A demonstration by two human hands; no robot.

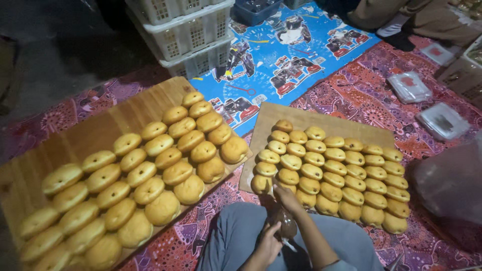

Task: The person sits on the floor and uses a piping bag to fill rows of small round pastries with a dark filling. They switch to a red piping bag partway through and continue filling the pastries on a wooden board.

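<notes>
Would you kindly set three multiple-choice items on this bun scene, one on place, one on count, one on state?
1. Where do the person's hands work?
A. at the near left corner of the right board
B. over the stacked crates
C. on the blue mat

2. How many wooden boards carry buns?
A. one
B. two
C. four

3. How is the brown piping bag held?
A. lying flat on the mat
B. gripped by both hands
C. hanging from a crate

Answers:
1 A: the right hand and left hand meet by the right board.
2 B: the left board and the right board.
3 B: both hands grip the piping bag.
</notes>
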